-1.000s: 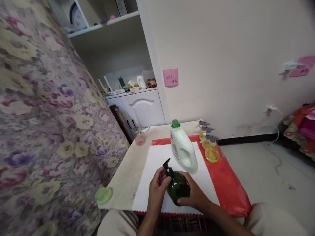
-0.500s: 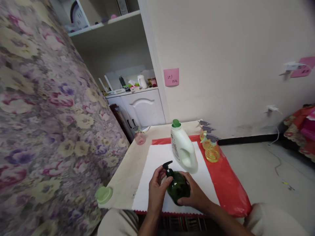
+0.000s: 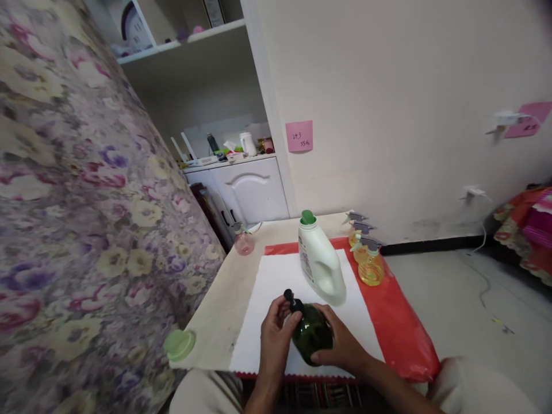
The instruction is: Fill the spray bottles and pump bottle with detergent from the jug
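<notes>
A dark green pump bottle (image 3: 314, 333) is held tilted above the white sheet (image 3: 254, 322) at the table's near side. My left hand (image 3: 276, 330) is closed around the collar of its black pump head (image 3: 294, 300), with thumb and fingers on either side. Wrapped round the bottle's body from the right is my right hand (image 3: 338, 342); the thumb presses low on the near side. Just beyond the hands stands a large pale green detergent jug (image 3: 323, 264), uncapped, its green spout showing at the top.
Several spray bottles with yellow liquid (image 3: 371, 270) line the right side on red plastic (image 3: 399, 322). A pink spray bottle (image 3: 244, 241) stands at the far left. The light green cap (image 3: 180, 345) lies at the near left corner, beside the floral curtain (image 3: 107, 259).
The pump head has turned in my left fingers: its nozzle pointed right before and now points towards me. Both hands keep their hold on the bottle.
</notes>
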